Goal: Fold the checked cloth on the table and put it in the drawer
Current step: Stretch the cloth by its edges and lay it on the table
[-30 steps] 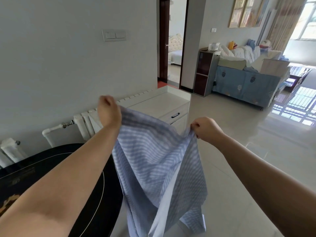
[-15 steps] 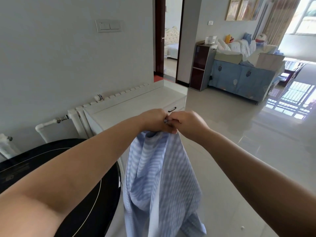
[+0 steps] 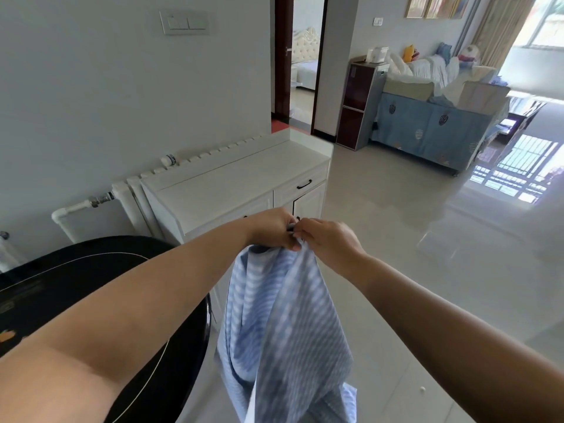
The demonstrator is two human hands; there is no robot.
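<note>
Both hands meet in mid-air: the left hand (image 3: 270, 228) and right hand (image 3: 326, 239) each pinch a top corner of the one checked cloth (image 3: 287, 331), pressed together, seemingly to halve it. It hangs beside the black counter (image 3: 91, 270). Beyond, the white cabinet (image 3: 232, 181) shows one handled drawer (image 3: 300, 186), closed.

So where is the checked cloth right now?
In the head view, the checked cloth hangs mid-frame from the left hand and right hand, beside the black table.
</note>
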